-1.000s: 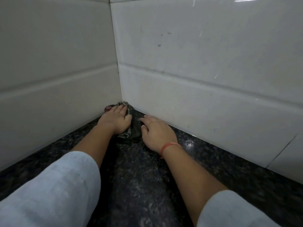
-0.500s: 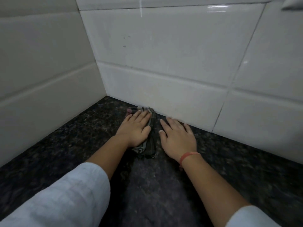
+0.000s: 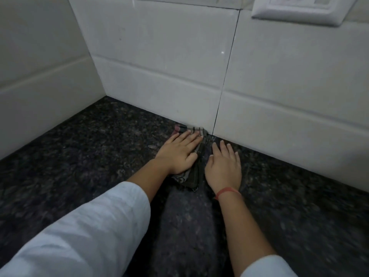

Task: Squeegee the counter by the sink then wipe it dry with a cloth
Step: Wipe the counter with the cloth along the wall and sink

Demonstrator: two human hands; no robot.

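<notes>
A dark checked cloth [image 3: 192, 176] lies flat on the black speckled counter [image 3: 99, 148], its far end touching the foot of the back wall. My left hand [image 3: 178, 151] presses flat on the cloth's left half, fingers stretched toward the wall. My right hand [image 3: 224, 166], with a red band at the wrist, rests flat beside the cloth's right edge, the thumb at the fabric. Most of the cloth is hidden under my left palm. No squeegee and no sink are in view.
White tiled walls [image 3: 159, 66] meet in a corner at the far left of the counter. A white switch plate [image 3: 303, 9] is mounted on the back wall at the top right. Bare counter stretches to both sides of my hands.
Both hands and the cloth have slid to the right along the foot of the back wall, away from the corner. The switch plate has come into view.
</notes>
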